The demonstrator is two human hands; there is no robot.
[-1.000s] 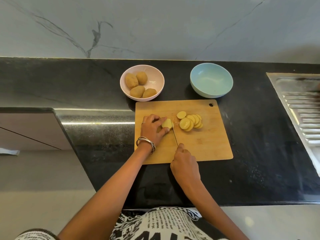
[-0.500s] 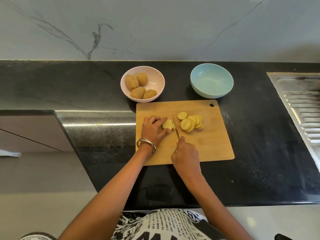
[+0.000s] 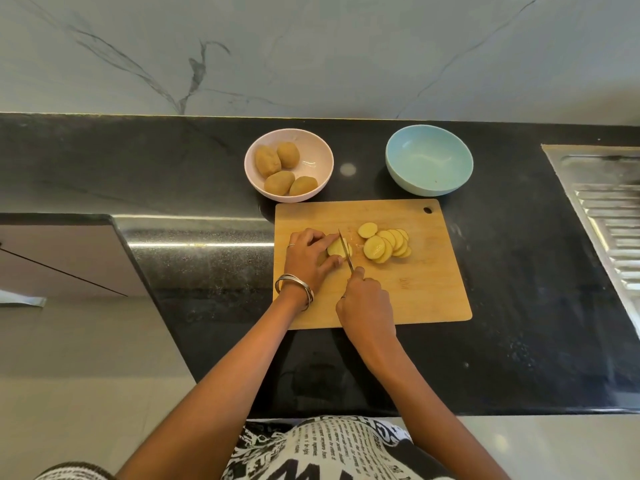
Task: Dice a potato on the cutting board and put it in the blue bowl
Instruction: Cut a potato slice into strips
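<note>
Two bare hands are working on the rectangular wooden cutting board (image 3: 426, 292): left hand (image 3: 308, 259) is gripping the yellow potato stub (image 3: 335, 249), right hand (image 3: 367, 304) is clasping a thin steel knife (image 3: 346, 251) across it. Round yellow slices (image 3: 386, 245) are lying just right; pale blue bowl (image 3: 429, 160) is sitting empty behind.

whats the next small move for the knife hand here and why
Probably press the steel knife blade down through the potato stub that the left hand pins on the wooden cutting board; the right hand has the blade across it, beside the round slices.
</note>
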